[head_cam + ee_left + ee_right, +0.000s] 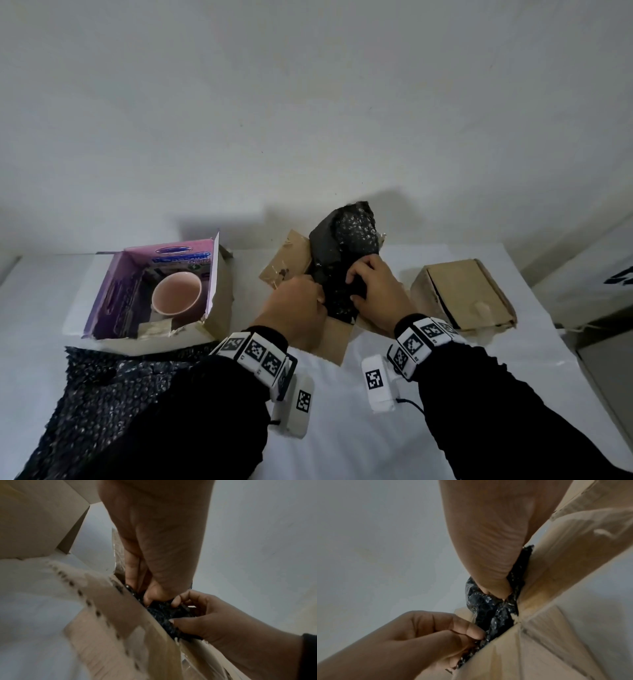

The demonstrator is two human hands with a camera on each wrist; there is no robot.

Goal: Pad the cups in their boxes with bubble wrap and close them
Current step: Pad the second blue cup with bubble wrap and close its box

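Note:
An open brown cardboard box (337, 337) stands mid-table with a wad of black bubble wrap (346, 246) sticking up out of it. My left hand (320, 298) pinches the wrap's near left edge at the box mouth. My right hand (356, 286) grips the wrap from the right, fingers curled into it. The left wrist view shows my left fingertips (150, 599) pressed into the wrap (164, 613). In the right wrist view my right fingers (496, 591) dig into the wrap (493, 614) beside a flap (556, 588). No cup shows in this box.
At the left stands an open purple-lined box (113, 294) holding a pink cup (176, 294). A shut brown box (466, 298) lies at the right. A loose sheet of black bubble wrap (102, 394) covers the near left of the white table (342, 428).

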